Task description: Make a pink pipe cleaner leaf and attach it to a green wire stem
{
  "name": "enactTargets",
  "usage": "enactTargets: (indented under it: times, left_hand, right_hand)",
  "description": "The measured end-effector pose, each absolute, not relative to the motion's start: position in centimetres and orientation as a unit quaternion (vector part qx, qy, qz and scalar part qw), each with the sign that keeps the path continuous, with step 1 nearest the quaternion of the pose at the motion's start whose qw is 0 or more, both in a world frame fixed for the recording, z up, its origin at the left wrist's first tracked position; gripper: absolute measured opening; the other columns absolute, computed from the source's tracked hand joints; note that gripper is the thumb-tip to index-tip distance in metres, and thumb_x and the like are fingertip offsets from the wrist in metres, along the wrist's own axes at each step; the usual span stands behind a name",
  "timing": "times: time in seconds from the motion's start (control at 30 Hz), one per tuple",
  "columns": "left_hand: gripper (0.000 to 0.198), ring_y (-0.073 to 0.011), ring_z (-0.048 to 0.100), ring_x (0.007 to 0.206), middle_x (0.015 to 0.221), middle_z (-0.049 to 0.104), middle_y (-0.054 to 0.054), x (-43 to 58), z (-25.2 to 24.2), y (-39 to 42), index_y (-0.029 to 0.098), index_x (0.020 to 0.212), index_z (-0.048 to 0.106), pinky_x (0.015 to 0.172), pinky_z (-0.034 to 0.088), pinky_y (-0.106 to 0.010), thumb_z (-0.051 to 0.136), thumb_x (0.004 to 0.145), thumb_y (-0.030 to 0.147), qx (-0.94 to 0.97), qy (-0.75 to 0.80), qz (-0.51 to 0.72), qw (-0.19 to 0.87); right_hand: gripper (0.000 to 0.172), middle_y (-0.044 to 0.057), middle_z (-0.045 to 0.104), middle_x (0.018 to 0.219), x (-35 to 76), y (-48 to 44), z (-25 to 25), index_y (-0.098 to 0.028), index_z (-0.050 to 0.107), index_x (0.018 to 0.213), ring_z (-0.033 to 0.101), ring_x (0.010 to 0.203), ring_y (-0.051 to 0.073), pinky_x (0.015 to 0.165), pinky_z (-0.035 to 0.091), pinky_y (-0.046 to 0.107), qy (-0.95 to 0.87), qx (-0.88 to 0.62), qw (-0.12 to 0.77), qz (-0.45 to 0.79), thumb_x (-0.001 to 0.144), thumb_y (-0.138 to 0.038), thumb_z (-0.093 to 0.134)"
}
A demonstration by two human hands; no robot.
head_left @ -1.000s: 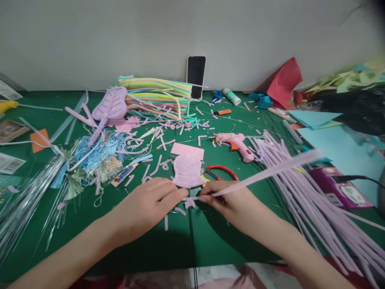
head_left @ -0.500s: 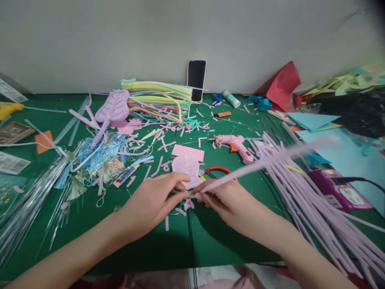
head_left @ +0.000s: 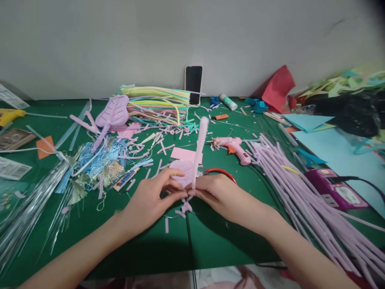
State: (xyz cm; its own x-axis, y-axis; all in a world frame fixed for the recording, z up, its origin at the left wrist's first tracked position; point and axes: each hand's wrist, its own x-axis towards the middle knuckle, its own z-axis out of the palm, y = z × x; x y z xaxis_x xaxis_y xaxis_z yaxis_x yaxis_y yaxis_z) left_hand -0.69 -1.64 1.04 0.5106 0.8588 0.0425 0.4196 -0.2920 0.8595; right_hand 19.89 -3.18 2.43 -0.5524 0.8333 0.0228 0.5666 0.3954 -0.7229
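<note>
My left hand (head_left: 152, 196) is closed, its thumb and fingers pinching a lilac pipe cleaner (head_left: 200, 150) just below a lilac leaf-shaped piece (head_left: 183, 171). Fingertips to fingertips with it, my right hand (head_left: 224, 194) pinches the same pipe cleaner, whose long free end stands almost upright above the fingers. The exact grip point is partly hidden by the fingers. Under the hands lies a small curled lilac piece (head_left: 186, 206). Red-handled pliers (head_left: 221, 171) lie behind my right hand, their jaws mostly hidden. A pink paper card (head_left: 186, 155) lies beyond the leaf piece.
A pink glue gun (head_left: 233, 147) and a bundle of lilac pipe cleaners (head_left: 303, 196) lie to the right, near a purple power socket (head_left: 333, 188). A lilac leaf on a stem (head_left: 112, 112) and blue tassels (head_left: 98, 154) are at left. A phone (head_left: 193, 84) leans against the wall.
The pipe cleaner's free end has swung from pointing right, over my right forearm, to nearly upright. Both hands stay together at the base of the leaf-shaped piece. The view has shifted slightly.
</note>
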Motion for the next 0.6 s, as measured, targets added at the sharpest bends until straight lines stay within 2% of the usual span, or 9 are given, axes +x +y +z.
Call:
enactTargets:
  times: [0.1,0.2,0.33,0.47,0.6]
  left_hand:
    - [0.027,-0.0159,0.073,0.078,0.086,0.077,0.004,-0.9,1.0,-1.7,0.026,0.109,0.054,0.076,0.055,-0.026,0.065,0.085,0.03,0.752,0.421,0.263,0.433]
    - [0.027,-0.0144,0.073,0.079,0.085,0.076,0.005,-1.0,0.9,-1.7,0.026,0.11,0.054,0.076,0.055,-0.024,0.065,0.085,0.025,0.755,0.418,0.257,0.436]
    - [0.031,-0.0148,0.073,0.078,0.084,0.076,0.005,-0.8,0.7,-1.9,0.026,0.112,0.053,0.077,0.055,-0.026,0.066,0.084,0.023,0.768,0.407,0.244,0.43]
    - [0.035,-0.0187,0.073,0.081,0.086,0.077,0.002,-0.5,0.4,-2.0,0.025,0.116,0.051,0.08,0.055,-0.031,0.065,0.084,0.028,0.766,0.413,0.242,0.429]
    - [0.047,-0.0184,0.073,0.079,0.084,0.077,0.004,-0.2,0.3,-1.9,0.025,0.12,0.05,0.078,0.055,-0.029,0.071,0.078,0.025,0.739,0.423,0.253,0.46]
  right_hand:
    - [0.013,0.002,0.069,0.072,19.6,-3.3,2.1,-0.02,0.066,0.087,0.061,0.063,0.014,0.057,0.039,0.023,-0.785,-0.461,0.21,0.357,0.093,-0.022,0.055]
    - [0.003,0.001,0.072,0.077,19.4,-3.5,1.8,-0.021,0.062,0.09,0.063,0.064,0.014,0.059,0.042,0.022,-0.738,-0.489,0.26,0.384,0.09,-0.023,0.06]
    - [0.01,-0.001,0.07,0.072,19.2,-3.5,1.7,-0.02,0.063,0.078,0.059,0.06,0.012,0.057,0.041,0.021,-0.733,-0.496,0.29,0.364,0.088,-0.022,0.06]
    - [0.011,0.0,0.071,0.074,19.0,-3.5,1.9,-0.021,0.069,0.085,0.061,0.063,0.012,0.059,0.043,0.022,-0.747,-0.482,0.291,0.354,0.089,-0.022,0.059]
    - [0.012,0.002,0.073,0.082,18.8,-3.5,1.8,-0.021,0.071,0.088,0.065,0.071,0.014,0.065,0.046,0.023,-0.759,-0.465,0.307,0.337,0.09,-0.023,0.059]
